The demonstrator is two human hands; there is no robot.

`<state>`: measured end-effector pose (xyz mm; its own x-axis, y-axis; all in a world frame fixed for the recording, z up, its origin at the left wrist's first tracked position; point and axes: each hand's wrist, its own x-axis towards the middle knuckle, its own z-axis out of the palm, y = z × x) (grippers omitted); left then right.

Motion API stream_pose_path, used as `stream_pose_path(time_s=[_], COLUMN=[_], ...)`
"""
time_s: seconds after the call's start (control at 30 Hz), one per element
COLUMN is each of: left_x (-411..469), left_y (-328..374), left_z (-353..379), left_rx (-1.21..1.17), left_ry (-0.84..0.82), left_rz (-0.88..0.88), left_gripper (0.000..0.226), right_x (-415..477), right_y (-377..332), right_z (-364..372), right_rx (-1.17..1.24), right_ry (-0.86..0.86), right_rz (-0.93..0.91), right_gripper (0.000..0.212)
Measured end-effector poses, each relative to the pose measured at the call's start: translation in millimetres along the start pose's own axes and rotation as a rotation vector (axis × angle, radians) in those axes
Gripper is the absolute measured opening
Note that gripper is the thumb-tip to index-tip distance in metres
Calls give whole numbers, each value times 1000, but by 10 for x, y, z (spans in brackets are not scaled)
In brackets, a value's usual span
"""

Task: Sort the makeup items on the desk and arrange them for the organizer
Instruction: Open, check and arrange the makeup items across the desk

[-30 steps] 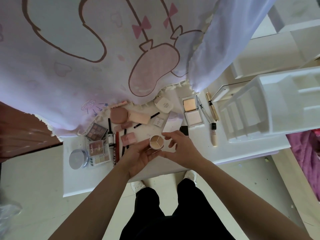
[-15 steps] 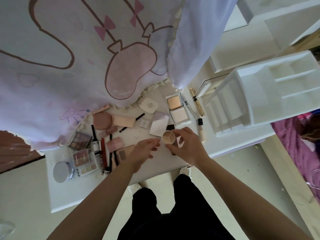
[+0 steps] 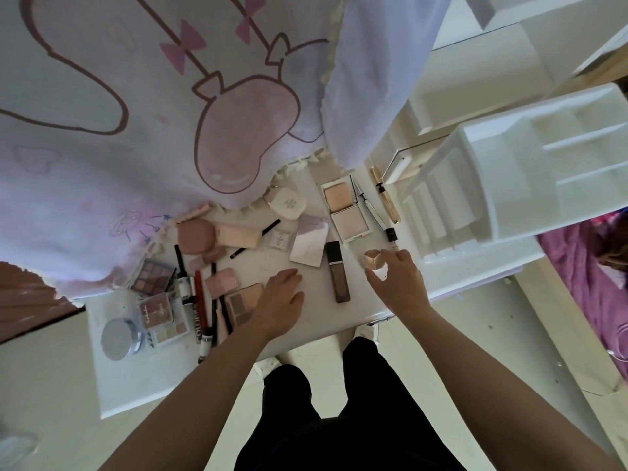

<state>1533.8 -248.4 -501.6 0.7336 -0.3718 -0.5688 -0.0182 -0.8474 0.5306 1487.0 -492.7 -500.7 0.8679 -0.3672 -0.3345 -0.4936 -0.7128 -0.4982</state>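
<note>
Where the cartoon curtain (image 3: 136, 130) hangs over the desk (image 3: 136, 385), its hem hides the far items. From left: 1 silver jar (image 3: 115, 338), 3 eyeshadow palettes (image 3: 153, 277), 1 red tube (image 3: 201, 300) w/ letters approx. "PHOTO", rest blurred. Left hand (image 3: 282, 300) lies flat, fingers straight, holding nothing, partly over 1 brown contour palette (image 3: 243, 302). Next, 1 dark foundation tube (image 3: 338, 270). Right hand (image 3: 397, 280) pinches 1 round 3-shade concealer pot (image 3: 373, 259) at the desk's right part, near 1 white organizer (image 3: 509, 198), cut off at right.

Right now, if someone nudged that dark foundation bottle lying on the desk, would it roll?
Probably not: the foundation bottle looks flat-sided and lies on its side, so it should slide. Its straight boxy outline suggests a rigid body, not floppy.
</note>
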Motion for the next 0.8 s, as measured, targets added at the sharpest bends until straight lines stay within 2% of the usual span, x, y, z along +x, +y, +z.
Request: stream_pose_path(time_s=[0.1, 0.17, 0.23, 0.33, 0.5, 0.63, 0.7, 0.8], left_x=[-27, -73, -140, -267, -475, -581, -619, -630], left_y=[-38, -74, -164, -408, -784, -899, -933, -982], left_z=[-24, -53, -109, -197, -283, -325, -354, -399], left_rx=[-80, -135, -60, 147, 374, 407, 424, 428], left_ry=[19, 91, 208, 303, 231, 287, 311, 309], left_rz=[9, 4, 2, -6, -57, -52, -54, -67], left_gripper=[44, 41, 38, 34, 40, 38, 36, 35], right_x=[18, 30, 36, 83, 228, 315, 332, 332], right_y=[-8, -73, -217, -551, -1137, -1351, -1384, -1413], right_z=[-2, -8, -7, 50, 370, 645, 717, 770], right_rx=[-32, -48, -44, -88, -186, -381, -453, -417], right_ry=[-27, -36, 0, 9, -96, -225, -194, -191], right_rz=[23, 42, 7, -176, -506, -519, -532, -529], right_gripper=[34, 54, 61, 49, 35, 41, 34, 25])
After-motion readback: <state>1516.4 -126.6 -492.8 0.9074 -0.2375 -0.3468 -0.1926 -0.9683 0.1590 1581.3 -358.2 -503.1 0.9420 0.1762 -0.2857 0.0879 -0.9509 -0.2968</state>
